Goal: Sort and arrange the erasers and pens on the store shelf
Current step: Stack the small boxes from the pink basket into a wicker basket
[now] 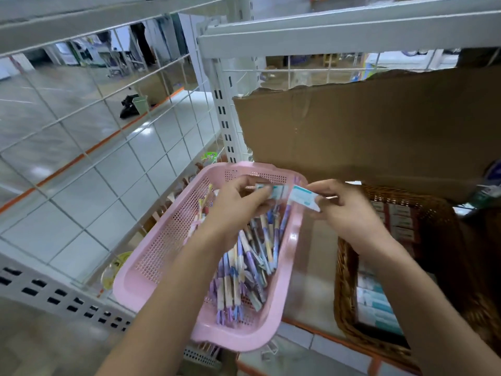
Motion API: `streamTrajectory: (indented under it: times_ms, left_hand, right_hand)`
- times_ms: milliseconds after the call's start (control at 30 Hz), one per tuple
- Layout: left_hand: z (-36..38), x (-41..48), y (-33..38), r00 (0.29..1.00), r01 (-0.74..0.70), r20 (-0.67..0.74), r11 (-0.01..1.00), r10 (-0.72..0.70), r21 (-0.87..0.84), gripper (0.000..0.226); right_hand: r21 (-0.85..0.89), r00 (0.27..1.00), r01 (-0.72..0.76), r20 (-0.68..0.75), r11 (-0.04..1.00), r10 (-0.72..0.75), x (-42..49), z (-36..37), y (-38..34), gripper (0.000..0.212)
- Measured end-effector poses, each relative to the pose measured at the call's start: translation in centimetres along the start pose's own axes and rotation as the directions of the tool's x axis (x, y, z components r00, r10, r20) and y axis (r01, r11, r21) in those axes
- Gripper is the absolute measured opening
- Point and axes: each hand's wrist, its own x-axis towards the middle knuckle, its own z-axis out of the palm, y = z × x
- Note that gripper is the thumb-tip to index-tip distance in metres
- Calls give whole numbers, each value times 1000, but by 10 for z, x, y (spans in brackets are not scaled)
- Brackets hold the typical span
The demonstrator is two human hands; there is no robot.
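Far left is just the white wire grid (81, 147) of the shelf. Next to it sits a pink basket (151, 256) full of pens (244, 267), mostly purple and blue, all lying loose in a heap. The left hand (233, 210) is over the basket's far end, fingers curled and pinching a small white and teal eraser (273, 191), though it's kinda blurry. The right hand (349, 213) is just beside it, thumb and fingers pinching a second eraser (303, 198) over the pink rim. Right of that is a wicker basket (344, 294) with packed erasers (376, 302) stacked inside. Torn cardboard (366, 131) stands behind both.
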Motion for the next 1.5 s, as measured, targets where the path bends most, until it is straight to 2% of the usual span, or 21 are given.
streamTrajectory:
  times_ms: [100, 200, 267, 333, 400, 433, 500, 600, 700, 867, 967, 1067, 1167, 1300, 1367, 1433, 1500]
  left_hand:
    - [23, -22, 0, 998, 54, 26, 967, -49, -249, 7]
    - [43, -36, -4, 997, 52, 62, 945, -34, -322, 14]
    - [55, -42, -12, 998, 24, 66, 964, -7, -264, 21]
    - [66, -47, -21, 996, -19, 81, 984, 34, -176, 30]
    - [76, -53, -28, 990, -58, 124, 997, 65, -58, 38]
    - [82, -56, -30, 986, -81, 148, 997, 78, 16, 40]
    - [92, -62, -33, 977, -99, 198, 990, 78, 100, 41]
    - [103, -66, -40, 974, -60, 227, 989, 28, 134, 41]
    - [112, -69, -46, 973, -28, 231, 990, -6, 142, 38]
    - [126, -73, -51, 954, 79, 285, 996, -89, 47, 39]
    - [131, -73, -53, 936, 115, 330, 993, -122, 39, 41]
    - [134, -73, -53, 923, 117, 359, 990, -138, 80, 31]
    - [134, -73, -51, 930, 65, 352, 990, -105, 122, 22]
    - [131, -71, -52, 950, -101, 311, 959, 14, 265, 24]
    - [128, -70, -52, 934, -190, 353, 909, 52, 370, 24]
    - [126, -71, -52, 917, -222, 397, 868, 31, 445, 21]
    - [124, -71, -53, 908, -233, 418, 839, 7, 492, 24]
  right_hand:
    - [161, 1000, 2, 21, 987, -5, -28, -24, -5, 30]
    - [348, 993, -114, 7, 931, 120, -50, -47, 3, 22]
    - [535, 974, -193, 1, 823, 227, -61, -58, 14, 19]
    - [718, 949, -226, 11, 658, 315, -71, -68, 24, 17]
    - [800, 936, -219, 10, 559, 352, -82, -79, 34, 17]
    - [803, 938, -210, 4, 558, 348, -88, -84, 39, 17]
    - [745, 943, -202, -27, 636, 332, -99, -92, 47, 19]
    - [586, 933, -234, -90, 776, 350, -113, -100, 55, 22]
    - [502, 926, -238, -142, 831, 351, -123, -104, 57, 30]
    - [509, 934, -238, -113, 827, 338, -134, -108, 60, 32]
    - [612, 941, -213, -82, 762, 329, -138, -109, 64, 29]
    - [656, 939, -209, -72, 725, 336, -139, -114, 67, 28]
    - [568, 943, -214, -93, 795, 320, -141, -117, 71, 33]
    - [370, 948, -243, -108, 897, 301, -142, -118, 71, 38]
    - [285, 950, -253, -109, 924, 294, -143, -117, 71, 36]
    - [212, 954, -252, -110, 944, 280, -143, -116, 69, 35]
    - [284, 947, -268, -100, 921, 306, -142, -114, 69, 34]
